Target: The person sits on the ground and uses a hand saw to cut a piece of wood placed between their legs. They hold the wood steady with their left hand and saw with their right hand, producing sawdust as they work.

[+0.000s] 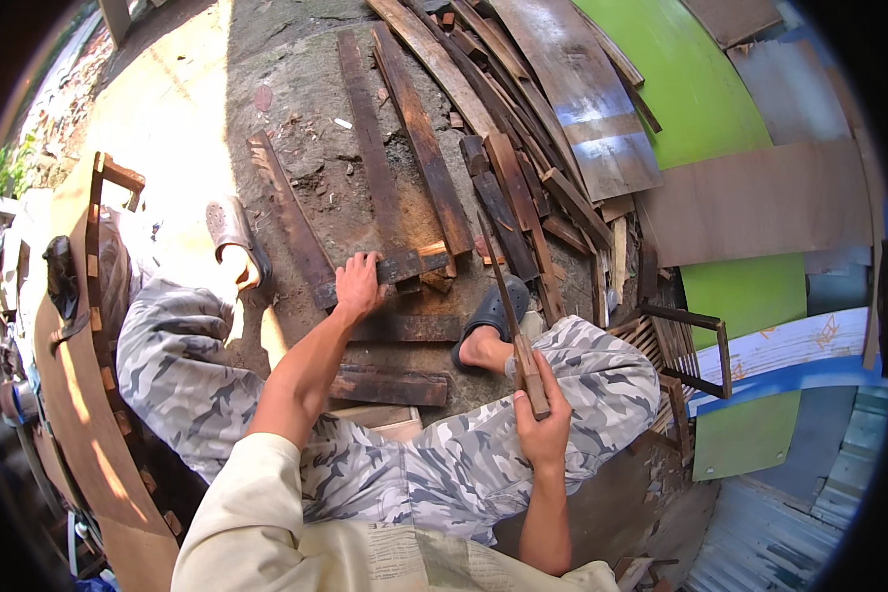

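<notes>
My left hand (360, 283) presses down with its fingers curled over a short dark wooden board (401, 266), which lies crosswise over the ends of longer planks. In my right hand (543, 419), above my right thigh, is a long-bladed tool (531, 380) with a chunky wooden handle. Its narrow dark blade points up and away, seen nearly edge-on, so I cannot tell its exact kind. Long dark planks (419, 138) stretch away from me on the ground. Two shorter boards (390, 386) lie between my legs.
A pile of scrap wood (523, 99) runs along the right, beside green panels (705, 89) and brown sheets (760, 202). A slatted wooden frame (676, 355) stands near my right knee. At the left is a long curved brown board (79, 395). My feet wear dark clogs (491, 314).
</notes>
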Demonstrator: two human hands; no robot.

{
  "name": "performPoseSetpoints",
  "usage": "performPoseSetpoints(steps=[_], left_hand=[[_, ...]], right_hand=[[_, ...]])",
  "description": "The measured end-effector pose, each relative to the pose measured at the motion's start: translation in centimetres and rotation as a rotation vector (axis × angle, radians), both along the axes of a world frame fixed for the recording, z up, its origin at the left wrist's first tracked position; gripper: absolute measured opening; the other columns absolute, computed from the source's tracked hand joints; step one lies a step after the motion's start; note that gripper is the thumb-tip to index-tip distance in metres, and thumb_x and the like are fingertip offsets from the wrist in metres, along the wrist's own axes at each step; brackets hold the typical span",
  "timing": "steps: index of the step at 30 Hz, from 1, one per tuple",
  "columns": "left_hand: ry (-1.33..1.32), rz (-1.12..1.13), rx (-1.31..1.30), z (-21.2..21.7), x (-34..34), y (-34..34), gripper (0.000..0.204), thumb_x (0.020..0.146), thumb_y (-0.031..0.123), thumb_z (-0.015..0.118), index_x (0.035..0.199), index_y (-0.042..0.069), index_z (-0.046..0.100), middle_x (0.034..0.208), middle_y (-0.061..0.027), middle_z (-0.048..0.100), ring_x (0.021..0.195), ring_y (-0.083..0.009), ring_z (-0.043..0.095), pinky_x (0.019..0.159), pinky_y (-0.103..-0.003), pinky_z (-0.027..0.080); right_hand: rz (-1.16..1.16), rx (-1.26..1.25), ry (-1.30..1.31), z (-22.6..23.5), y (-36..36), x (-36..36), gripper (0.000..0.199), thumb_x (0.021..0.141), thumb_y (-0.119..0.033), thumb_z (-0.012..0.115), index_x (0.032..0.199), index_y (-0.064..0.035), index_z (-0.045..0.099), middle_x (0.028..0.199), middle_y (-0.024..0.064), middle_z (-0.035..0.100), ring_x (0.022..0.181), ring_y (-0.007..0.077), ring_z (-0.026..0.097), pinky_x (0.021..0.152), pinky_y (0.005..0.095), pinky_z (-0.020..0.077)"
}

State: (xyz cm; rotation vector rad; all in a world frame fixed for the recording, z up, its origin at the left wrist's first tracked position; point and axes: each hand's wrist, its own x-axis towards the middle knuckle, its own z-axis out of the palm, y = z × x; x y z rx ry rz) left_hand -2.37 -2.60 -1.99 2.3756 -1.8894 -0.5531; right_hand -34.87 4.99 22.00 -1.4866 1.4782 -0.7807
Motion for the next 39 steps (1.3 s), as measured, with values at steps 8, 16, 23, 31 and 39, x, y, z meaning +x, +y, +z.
performPoseSetpoints(steps=[8,16,23,31,39], left_hand=[[0.254,-0.085,0.477,-0.5,3.6,-3.4,0.073,0.076,0.046,0.084,0.130,0.005,0.057,0.131,-0.0151,0.059,0.125,-0.0370,0.056,0.099,-0.050,0.050],[0.021,-0.107,0.091,-2.1,-0.4,2.1,0.055,0.068,0.024,0.084,0.114,0.007,0.059,0.119,-0.0137,0.059,0.115,-0.0320,0.058,0.093,-0.047,0.051],[0.042,-0.176,-0.079,-0.5,-2.6,2.2,0.090,0.075,0.027,0.083,0.151,0.007,0.038,0.145,-0.0164,0.046,0.134,-0.0316,0.046,0.107,-0.048,0.041],[-0.209,-0.778,0.080,-0.5,-6.2,1.5,0.080,0.095,0.027,0.056,0.163,0.014,0.015,0.169,-0.0020,0.022,0.155,-0.0216,0.019,0.126,-0.051,0.012],[0.028,-0.278,0.043,-1.8,0.3,1.3,0.102,0.085,0.041,0.074,0.162,0.012,0.015,0.168,-0.0099,0.020,0.154,-0.0316,0.022,0.122,-0.056,0.022]], right_hand=[[-0.003,0.112,0.053,-0.3,0.1,1.5,0.059,0.085,-0.002,0.062,0.143,0.0029,0.053,0.135,0.0235,0.064,0.124,0.0292,0.064,0.101,0.0350,0.0487],[-0.005,0.078,0.051,-1.2,-0.3,2.4,0.057,0.087,-0.002,0.062,0.142,0.0019,0.054,0.132,0.0246,0.065,0.122,0.0277,0.064,0.100,0.0347,0.0494],[-0.002,0.024,0.106,-1.8,0.1,1.4,0.059,0.086,0.001,0.061,0.144,-0.0003,0.054,0.119,0.0123,0.070,0.093,0.0134,0.066,0.085,0.0271,0.0518],[0.043,-0.073,0.113,-1.2,-0.2,2.0,0.058,0.087,-0.006,0.064,0.144,0.0000,0.053,0.119,0.0262,0.070,0.106,0.0356,0.072,0.086,0.0379,0.0559],[0.024,-0.105,0.100,-1.2,-0.1,1.7,0.058,0.087,-0.006,0.063,0.144,-0.0007,0.053,0.117,0.0267,0.070,0.105,0.0383,0.071,0.084,0.0382,0.0565]])
